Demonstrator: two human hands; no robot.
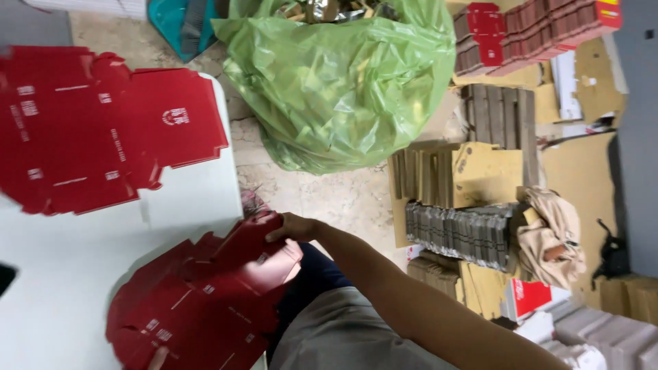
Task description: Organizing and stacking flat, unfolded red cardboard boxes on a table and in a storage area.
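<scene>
While my right hand (291, 227) pinches the upper flap of the red die-cut carton blank (205, 301), the blank lies half folded at the table's (62, 274) 5 o'clock corner, overhanging the edge toward my lap. My left hand (159, 356) shows only as a fingertip under the blank's lower edge at 6 o'clock; whether it grips or merely supports, I cannot tell.

Risk: the blank could slide off the edge, since much of it lies past the tabletop. A flap could also crease off its score line if pressed while unsupported.

A second flat red blank (103, 130) lies at 10 o'clock on the table. The green plastic bag (336, 82) at 12 o'clock stands open and holds cardboard scraps. On the floor at 3 o'clock, bundles of flattened cardboard (459, 233) stand on edge; stacked red cartons (534, 31) sit at 1 o'clock.
</scene>
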